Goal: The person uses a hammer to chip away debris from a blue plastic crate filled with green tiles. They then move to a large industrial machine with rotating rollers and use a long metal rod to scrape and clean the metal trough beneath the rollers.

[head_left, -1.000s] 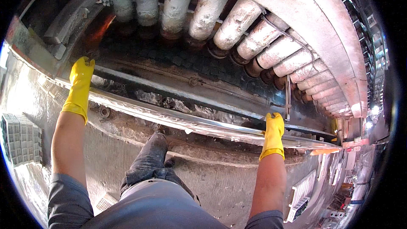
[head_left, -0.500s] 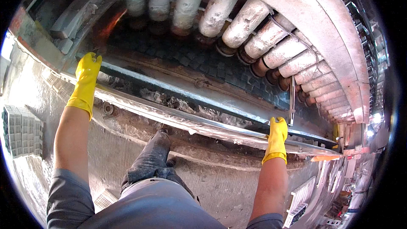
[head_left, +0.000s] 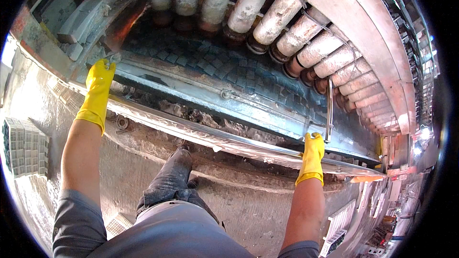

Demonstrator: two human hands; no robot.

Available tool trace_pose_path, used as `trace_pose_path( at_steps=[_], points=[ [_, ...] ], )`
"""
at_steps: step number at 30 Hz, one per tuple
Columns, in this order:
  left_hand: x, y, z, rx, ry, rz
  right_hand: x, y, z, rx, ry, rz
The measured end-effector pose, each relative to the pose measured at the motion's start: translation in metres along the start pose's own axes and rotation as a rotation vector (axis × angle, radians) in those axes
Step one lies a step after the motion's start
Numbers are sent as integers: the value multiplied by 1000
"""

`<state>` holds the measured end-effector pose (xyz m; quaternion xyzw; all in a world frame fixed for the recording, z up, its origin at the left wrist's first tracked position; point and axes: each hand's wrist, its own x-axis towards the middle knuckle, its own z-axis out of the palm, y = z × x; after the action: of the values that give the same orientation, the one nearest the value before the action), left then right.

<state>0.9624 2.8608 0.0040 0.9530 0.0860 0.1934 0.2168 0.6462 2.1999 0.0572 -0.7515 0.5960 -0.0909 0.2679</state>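
So I'm watching through the head cam, and the main thing here is a long metal panel running slantwise between the person's body and a big machine bed. My left hand, in a yellow rubber glove, lies across its left part with the fingers curled in. Same deal with my right hand, gloved and curled at the panel's right part, well apart from the left one. From this angle I can't tell if either is actually clamped on the edge or just resting there.

Just past the panel, with a grimy gap between, there's a long metal ledge, and the fingers of both gloves reach about that far. Beyond it, bluish-grey square tiles cover the bed. A row of scuffed pale cylinders stands over them, under a curved pale housing. An upright metal bar is just beside my right hand. White plastic crates sit stacked on the concrete floor over at far left.
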Motion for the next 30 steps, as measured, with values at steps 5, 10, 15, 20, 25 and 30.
trace_pose_path(
  at_steps=[5,10,15,20,25,30],
  points=[
    [-11,-13,2,-3,32,24,-7,16,1,-14,14,-21],
    [-21,-19,-1,-10,38,27,-20,22,1,9,23,-26],
    [-26,-29,0,31,80,48,-21,34,3,13,26,-53],
    [-34,-25,-6,-1,45,21,-31,37,0,-1,32,-44],
    [-35,-28,-8,-7,48,17,-33,40,-1,2,30,-51],
    [-36,-28,-7,-3,70,23,-27,44,3,9,38,-43]
  ],
)
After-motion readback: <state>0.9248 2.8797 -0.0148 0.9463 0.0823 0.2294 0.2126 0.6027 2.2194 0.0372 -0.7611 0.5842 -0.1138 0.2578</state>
